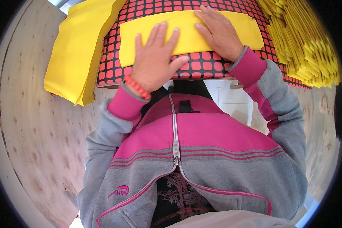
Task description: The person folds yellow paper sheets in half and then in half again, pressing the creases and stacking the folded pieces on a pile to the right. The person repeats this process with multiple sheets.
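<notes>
A flat strip of yellow fabric (190,32), seemingly folded, lies crosswise before me on a red-and-black patterned table cover (112,57). My left hand (154,57) rests on its left half, palm down with the fingers spread; a red bead bracelet circles the wrist. On the right half lies my right hand (220,34), its fingers stretched out flat and pointing up and to the left. Neither hand grips anything. Parts of the fabric under both palms are hidden.
At the left, a stack of flat yellow fabric pieces (78,45) hangs over the table's edge. A thick pile of folded yellow pieces (304,41) stands at the right. Wooden boards (38,133) flank me, and pale floor tiles (231,98) show below the table.
</notes>
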A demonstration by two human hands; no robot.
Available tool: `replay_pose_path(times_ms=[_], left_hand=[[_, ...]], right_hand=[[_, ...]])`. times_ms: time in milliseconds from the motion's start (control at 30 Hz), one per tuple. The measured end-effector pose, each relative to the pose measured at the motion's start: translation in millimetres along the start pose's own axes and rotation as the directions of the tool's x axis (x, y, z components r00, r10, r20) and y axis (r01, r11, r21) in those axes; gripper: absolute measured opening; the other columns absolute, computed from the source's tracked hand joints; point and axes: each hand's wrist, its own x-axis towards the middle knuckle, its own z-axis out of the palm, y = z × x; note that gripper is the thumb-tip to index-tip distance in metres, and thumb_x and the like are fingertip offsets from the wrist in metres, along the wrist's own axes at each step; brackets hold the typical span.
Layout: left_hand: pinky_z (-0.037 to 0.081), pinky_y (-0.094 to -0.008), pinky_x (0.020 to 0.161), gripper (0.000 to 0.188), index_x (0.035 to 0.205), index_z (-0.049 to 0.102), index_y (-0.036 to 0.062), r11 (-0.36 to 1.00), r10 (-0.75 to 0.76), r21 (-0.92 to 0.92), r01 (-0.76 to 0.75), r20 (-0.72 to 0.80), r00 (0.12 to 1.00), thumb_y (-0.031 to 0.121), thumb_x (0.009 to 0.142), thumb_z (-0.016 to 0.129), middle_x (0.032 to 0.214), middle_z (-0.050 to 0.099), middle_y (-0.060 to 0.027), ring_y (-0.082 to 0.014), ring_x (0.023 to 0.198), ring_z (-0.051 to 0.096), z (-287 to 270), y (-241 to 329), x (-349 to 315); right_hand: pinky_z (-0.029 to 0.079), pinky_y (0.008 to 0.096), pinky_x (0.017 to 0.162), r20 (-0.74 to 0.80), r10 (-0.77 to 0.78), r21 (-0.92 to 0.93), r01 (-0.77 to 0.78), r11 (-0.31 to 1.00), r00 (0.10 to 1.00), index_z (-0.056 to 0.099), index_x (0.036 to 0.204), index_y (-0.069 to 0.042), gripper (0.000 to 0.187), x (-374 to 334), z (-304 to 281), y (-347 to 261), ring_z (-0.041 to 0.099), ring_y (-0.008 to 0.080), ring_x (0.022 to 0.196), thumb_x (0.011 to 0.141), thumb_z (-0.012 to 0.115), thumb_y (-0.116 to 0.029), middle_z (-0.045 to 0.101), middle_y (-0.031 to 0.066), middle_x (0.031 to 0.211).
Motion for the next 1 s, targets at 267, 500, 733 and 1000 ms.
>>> replay_pose_path(times_ms=[267,500,733,1000], left_hand=[[0.027,-0.0655,0.115,0.061,0.147,0.048,0.0022,0.988,-0.144,0.047,0.145,-0.031,0.989,0.043,0.102,0.055,0.154,0.041,-0.0257,-0.042,0.145,0.039,-37.1,15.0,-3.7],[0.027,-0.0639,0.117,0.059,0.149,0.049,0.007,0.99,-0.075,-0.123,0.074,-0.001,0.997,0.043,0.103,0.052,0.156,0.043,-0.0227,-0.0376,0.148,0.037,28.8,54.5,77.2],[0.021,-0.0687,0.117,0.074,0.156,0.042,0.0089,0.97,-0.219,0.121,0.212,0.047,0.975,0.059,0.101,0.046,0.162,0.036,-0.0215,-0.0359,0.153,0.03,26.5,12.2,59.9],[0.019,-0.0668,0.119,0.073,0.157,0.039,0.0072,0.929,-0.362,0.115,0.352,0.083,0.928,0.057,0.103,0.045,0.165,0.03,-0.0225,-0.0371,0.155,0.025,0.2,-50.5,16.4]], right_hand=[[0.037,0.0467,0.114,-0.027,-0.076,-0.079,0.074,0.994,0.997,0.059,0.138,-0.003,0.045,-13.0,-17.4,16.3,0.05,0.037,0.137,0.104,0.052,-0.031,0.057,0.0217,0.144],[0.035,0.0465,0.117,0.018,0.022,-0.013,-0.022,1.0,1.0,0.056,0.141,-0.002,0.046,-17.6,-15.4,20.3,0.048,0.036,0.139,0.105,0.049,-0.03,0.056,0.0211,0.145],[0.034,0.0461,0.118,0.056,0.179,-0.154,-0.168,0.974,0.982,0.054,0.144,-0.003,0.048,-38.2,-31.8,66.8,0.045,0.0353,0.142,0.107,0.044,-0.032,0.051,0.0214,0.151],[0.038,0.0513,0.114,-0.034,0.223,-0.208,-0.225,0.952,0.974,0.055,0.142,-0.005,0.048,-74.6,-47.1,130.2,0.047,0.0363,0.14,0.106,0.043,-0.036,0.053,0.02,0.148]])
